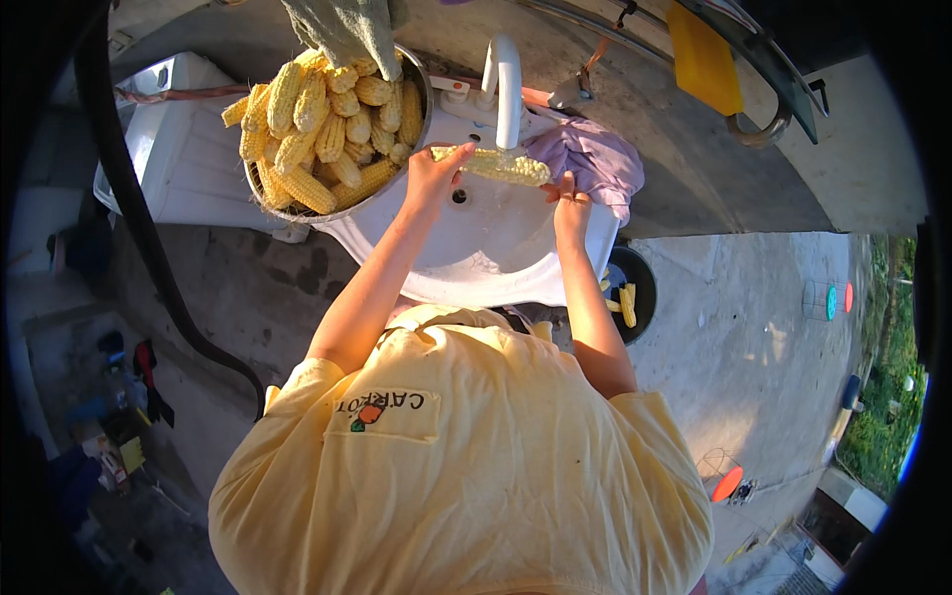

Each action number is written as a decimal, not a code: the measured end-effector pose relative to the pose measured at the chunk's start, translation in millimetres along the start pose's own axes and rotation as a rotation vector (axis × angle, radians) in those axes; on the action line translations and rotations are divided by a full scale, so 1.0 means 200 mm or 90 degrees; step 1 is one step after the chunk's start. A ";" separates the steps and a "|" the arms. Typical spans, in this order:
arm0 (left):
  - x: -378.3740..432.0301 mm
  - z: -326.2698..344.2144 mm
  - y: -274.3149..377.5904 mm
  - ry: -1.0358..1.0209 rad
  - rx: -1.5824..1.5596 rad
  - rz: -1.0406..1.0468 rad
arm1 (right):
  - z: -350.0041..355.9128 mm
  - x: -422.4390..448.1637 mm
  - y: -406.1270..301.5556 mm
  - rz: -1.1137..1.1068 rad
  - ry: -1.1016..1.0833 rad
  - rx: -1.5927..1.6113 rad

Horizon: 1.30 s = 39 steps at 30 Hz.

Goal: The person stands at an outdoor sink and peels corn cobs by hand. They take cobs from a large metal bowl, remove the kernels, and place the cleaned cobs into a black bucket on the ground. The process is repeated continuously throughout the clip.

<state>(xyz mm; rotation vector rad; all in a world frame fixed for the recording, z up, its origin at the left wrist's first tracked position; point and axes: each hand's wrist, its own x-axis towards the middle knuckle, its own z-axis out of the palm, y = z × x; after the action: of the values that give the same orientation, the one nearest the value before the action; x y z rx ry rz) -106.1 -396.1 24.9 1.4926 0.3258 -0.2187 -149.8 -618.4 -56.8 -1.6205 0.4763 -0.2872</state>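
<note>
An ear of corn point(506, 166) lies crosswise under the spout of a white faucet point(508, 89), above a white washbasin point(491, 230). My left hand point(433, 175) grips the ear's left end between thumb and fingers. At its right end is my right hand point(569, 204), with the fingertips close to the tip; whether they touch it cannot be told. Water seems to fall on the corn, though the stream is hard to make out. A large metal bowl point(425, 97) heaped with husked ears of corn point(305, 119) rests at the basin's left side.
A purple cloth point(587, 160) drapes over the basin's right rim. Below it on the floor stands a dark basin point(648, 290) holding several pieces of corn. A green-grey cloth point(349, 30) hangs over the bowl. Behind the bowl is a white appliance point(193, 156). A dark hose or strap point(141, 201) crosses the left side.
</note>
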 end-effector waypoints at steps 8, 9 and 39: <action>0.08 0.12 -0.17 0.010 -0.022 0.083 | 0.08 -0.31 -0.26 -0.185 -0.348 -0.298; 0.06 0.15 -0.19 -0.027 -0.031 0.090 | 0.11 -0.34 -0.26 -0.136 -0.305 -0.273; -0.03 0.07 -0.11 -0.186 -0.060 0.095 | -0.06 -0.36 -0.23 0.324 -0.442 0.445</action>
<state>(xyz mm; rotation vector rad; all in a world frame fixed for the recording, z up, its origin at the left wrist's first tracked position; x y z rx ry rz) -117.7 -412.3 7.8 1.3634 -0.0100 -0.2929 -213.7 -593.3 -3.0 -0.7914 0.1933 0.4491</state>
